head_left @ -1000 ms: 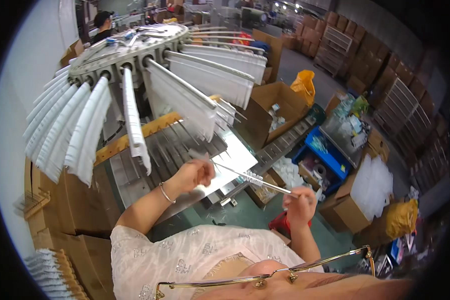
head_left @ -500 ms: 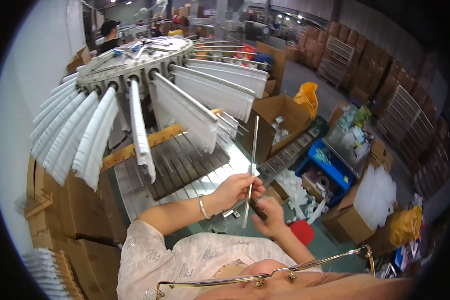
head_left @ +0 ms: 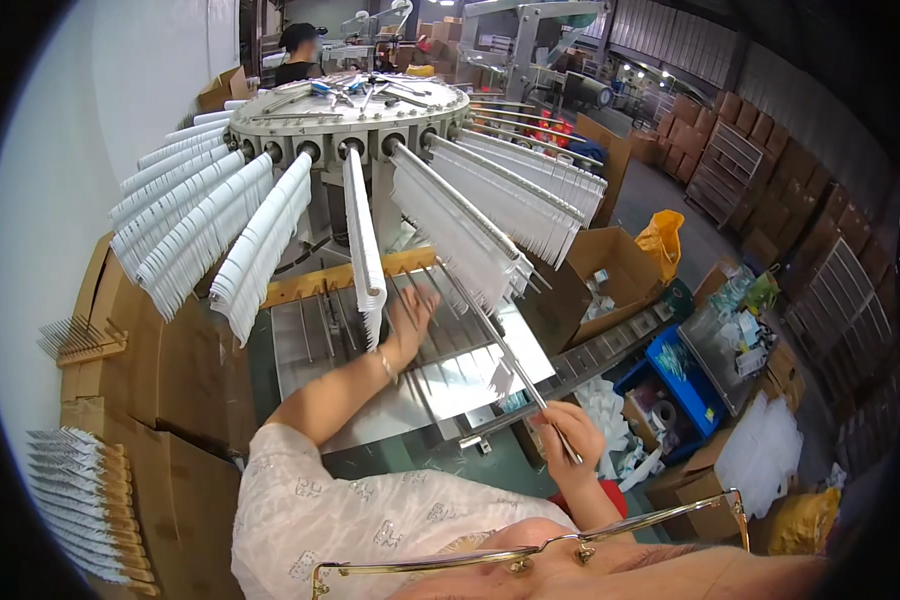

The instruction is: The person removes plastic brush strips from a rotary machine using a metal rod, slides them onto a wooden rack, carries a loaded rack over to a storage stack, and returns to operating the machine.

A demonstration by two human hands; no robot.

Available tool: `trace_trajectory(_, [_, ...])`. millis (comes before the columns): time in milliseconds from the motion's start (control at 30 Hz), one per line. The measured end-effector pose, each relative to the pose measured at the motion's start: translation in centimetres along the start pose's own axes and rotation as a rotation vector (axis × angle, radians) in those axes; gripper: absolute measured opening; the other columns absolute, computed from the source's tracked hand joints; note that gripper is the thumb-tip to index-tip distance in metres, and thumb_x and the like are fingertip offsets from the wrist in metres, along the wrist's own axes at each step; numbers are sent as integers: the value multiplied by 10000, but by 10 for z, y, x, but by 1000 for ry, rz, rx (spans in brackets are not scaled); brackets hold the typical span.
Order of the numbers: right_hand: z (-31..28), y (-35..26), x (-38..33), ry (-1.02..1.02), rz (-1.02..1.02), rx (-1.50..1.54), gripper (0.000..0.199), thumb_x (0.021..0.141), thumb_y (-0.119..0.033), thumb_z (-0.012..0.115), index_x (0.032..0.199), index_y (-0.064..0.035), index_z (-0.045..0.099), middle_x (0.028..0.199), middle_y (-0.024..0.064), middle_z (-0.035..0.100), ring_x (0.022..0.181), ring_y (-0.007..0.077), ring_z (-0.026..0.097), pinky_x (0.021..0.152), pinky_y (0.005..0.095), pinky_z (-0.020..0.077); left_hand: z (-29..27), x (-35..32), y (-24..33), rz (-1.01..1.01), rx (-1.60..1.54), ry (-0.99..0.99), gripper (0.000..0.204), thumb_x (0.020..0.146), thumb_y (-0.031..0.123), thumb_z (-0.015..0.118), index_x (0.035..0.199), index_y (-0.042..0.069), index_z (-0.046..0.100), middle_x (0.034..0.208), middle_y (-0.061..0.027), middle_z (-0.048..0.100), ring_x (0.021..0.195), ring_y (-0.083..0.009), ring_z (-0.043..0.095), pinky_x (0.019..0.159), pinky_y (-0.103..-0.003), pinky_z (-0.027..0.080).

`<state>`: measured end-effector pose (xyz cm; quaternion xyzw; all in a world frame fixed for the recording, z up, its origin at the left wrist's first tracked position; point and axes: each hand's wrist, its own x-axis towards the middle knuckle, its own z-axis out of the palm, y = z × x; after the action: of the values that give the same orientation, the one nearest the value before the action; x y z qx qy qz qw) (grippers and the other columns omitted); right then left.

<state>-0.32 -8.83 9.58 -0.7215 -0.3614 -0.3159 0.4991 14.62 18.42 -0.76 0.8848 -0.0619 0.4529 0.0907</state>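
Observation:
My right hand (head_left: pixel 573 440) is closed round a thin metal rod (head_left: pixel 518 370), which slants away from it up to the left. My left hand (head_left: pixel 410 325) reaches over the metal plate (head_left: pixel 350 425) with its fingers stretched out, slightly blurred. Nothing shows in its grasp. Several thin rods (head_left: pixel 428 385) lie across the plate beside that hand, near a yellowish wooden bar (head_left: pixel 320 280). Just above the left hand, rows of white strips (head_left: pixel 362 235) hang from arms of the round metal carousel (head_left: pixel 350 115).
Pliers and other tools (head_left: pixel 322 88) lie on the carousel top. Cardboard boxes (head_left: pixel 595 290) and a blue bin (head_left: pixel 685 375) stand at the right. Toothed wooden racks (head_left: pixel 85 500) are stacked at the left. A person (head_left: pixel 298 55) is beyond the carousel.
My left hand has let go of a rod and moved left over the plate. My right hand, formerly beside the rod, now grips one. The view has shifted; the carousel appears further right.

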Motion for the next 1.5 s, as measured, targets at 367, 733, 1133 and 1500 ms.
trace_trajectory(367, [3,-3,33,-80,32,-110,141,674,40,558,809,32,598,712,133,583,577,193,575,510,245,447,-12,29,28,-270,-677,30,192,747,85,517,600,-14,442,510,-185,399,451,-281,445,423,-337,324])
trace_trajectory(733, [-21,-16,-4,21,-14,-93,162,659,55,553,813,38,603,716,134,584,570,182,582,510,240,466,-47,36,55,-301,-765,-43,119,731,3,477,618,-32,460,502,-199,433,424,-247,436,412,-318,331])
trace_trajectory(1133, [-33,-13,0,21,1,-123,173,649,75,574,816,37,602,723,136,578,584,182,573,516,232,455,-54,22,56,-571,-1034,-364,202,842,143,430,902,-2,557,617,-71,542,559,-175,529,517,-258,389])
trace_trajectory(1500, [4,29,36,-54,-36,-110,204,659,71,571,855,18,597,752,127,569,616,214,565,534,253,445,14,37,46,-730,-1755,-39,112,811,129,437,703,121,406,559,22,373,452,-97,380,410,-232,292])
